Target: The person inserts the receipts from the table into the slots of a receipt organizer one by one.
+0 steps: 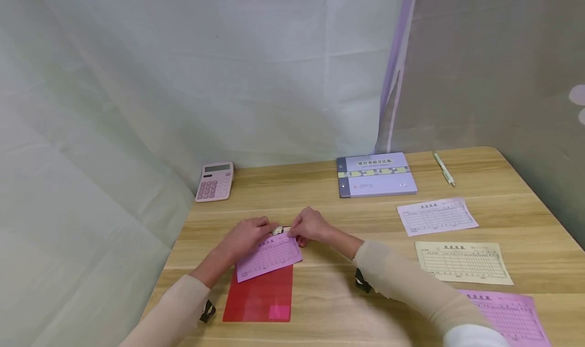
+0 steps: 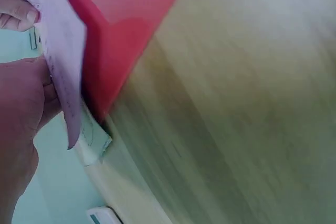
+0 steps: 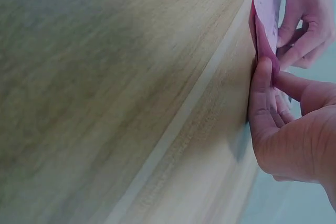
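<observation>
A pink printed slip (image 1: 269, 258) lies slanted over the top of a red clipboard (image 1: 256, 301), its lower edge lifted off the red surface. My left hand (image 1: 247, 239) pinches the slip's top edge on the left. At the top right corner, my right hand (image 1: 311, 225) pinches the slip between thumb and fingers. Between the hands a small metal clip (image 1: 278, 230) shows at the board's top, partly hidden by fingers. In the left wrist view, the corner of a pale green slip (image 2: 94, 137) sticks out under the pink one.
To the right lie a white slip (image 1: 437, 217), a yellow slip (image 1: 463, 262) and another pink slip (image 1: 509, 314). A pink calculator (image 1: 216, 182), a purple account book (image 1: 377, 175) and a pen (image 1: 444, 169) lie along the back. Curtains (image 1: 274, 72) hang behind the table.
</observation>
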Motion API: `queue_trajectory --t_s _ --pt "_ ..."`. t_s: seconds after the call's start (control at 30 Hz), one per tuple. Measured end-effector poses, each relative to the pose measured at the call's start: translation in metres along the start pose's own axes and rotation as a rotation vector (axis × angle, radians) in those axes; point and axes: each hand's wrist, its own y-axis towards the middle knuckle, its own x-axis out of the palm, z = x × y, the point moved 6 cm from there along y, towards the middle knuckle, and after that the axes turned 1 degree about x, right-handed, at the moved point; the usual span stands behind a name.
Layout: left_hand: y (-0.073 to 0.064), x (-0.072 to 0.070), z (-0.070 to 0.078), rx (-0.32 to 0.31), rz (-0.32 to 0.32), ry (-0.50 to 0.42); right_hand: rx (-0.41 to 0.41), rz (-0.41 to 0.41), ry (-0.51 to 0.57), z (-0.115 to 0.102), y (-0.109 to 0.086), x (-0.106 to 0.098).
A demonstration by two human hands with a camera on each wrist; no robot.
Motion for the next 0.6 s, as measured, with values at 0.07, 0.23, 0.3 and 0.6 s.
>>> queue_trajectory --t_s 0.07,0.23,0.3,0.6 --pt "-0.0025 0.0011 0.0015 0.017 0.0 0.034 -0.018 -0.001 -0.02 -0.0021 -0.0008 0.0002" --pt "-0.0046 0.0006 0.0027 0.048 0.021 0.049 -0.043 -0.002 -0.043 -0.0037 -0.0003 0.0023" --pt "-0.0048 0.001 0.002 0.047 0.026 0.052 -0.048 -0.002 -0.051 -0.0042 0.0002 0.0031" --pt "-0.0039 0.0039 -0.0006 0.044 0.02 0.051 -0.049 0.015 -0.102 -0.0072 0.0015 0.0042"
